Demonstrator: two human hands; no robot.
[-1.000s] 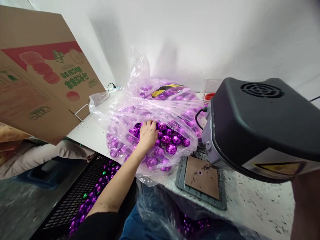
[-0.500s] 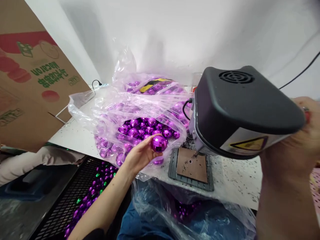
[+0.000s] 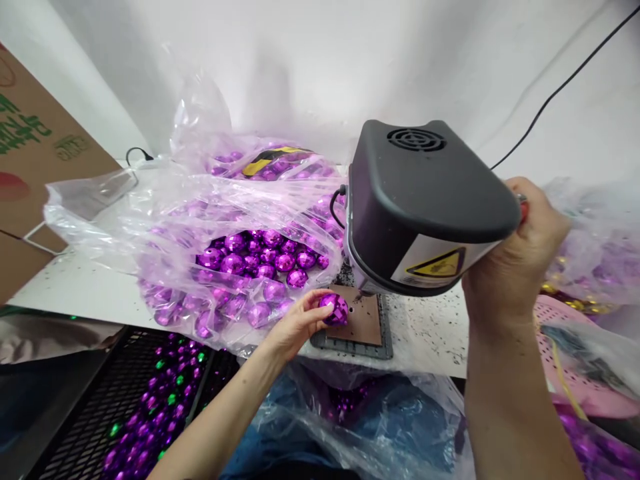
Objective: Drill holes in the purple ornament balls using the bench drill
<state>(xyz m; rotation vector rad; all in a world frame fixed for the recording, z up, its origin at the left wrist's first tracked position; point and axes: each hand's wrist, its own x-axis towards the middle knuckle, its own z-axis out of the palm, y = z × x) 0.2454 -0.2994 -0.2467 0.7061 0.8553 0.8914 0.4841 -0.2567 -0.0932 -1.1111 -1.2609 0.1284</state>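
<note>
My left hand point(image 3: 300, 319) is closed around a shiny purple faceted ball ornament point(image 3: 334, 309), thumb on its near side. The ball is over the left part of a brown board point(image 3: 360, 323) with a small dark hole, lying on a grey metal base plate point(image 3: 383, 352). Above it stands a machine with a black housing point(image 3: 430, 180), a round vent and a yellow warning label; it looks like a bench drill. At its right side, my right hand point(image 3: 537, 233) is wrapped round a red handle point(image 3: 523, 209), mostly hidden by the fingers.
An open clear plastic bag point(image 3: 165, 213) of purple balls lies left of the machine. Purple and green balls fill a black mesh crate point(image 3: 75, 413) below the table. A cardboard box point(image 3: 40, 180) stands left, a pink basket point(image 3: 575, 373) right. Dark shavings litter the white tabletop point(image 3: 425, 333).
My left hand has carried the purple ball from beside the bag's opening to above the board. My right hand stays on the handle. The view has shifted right, showing the pink basket.
</note>
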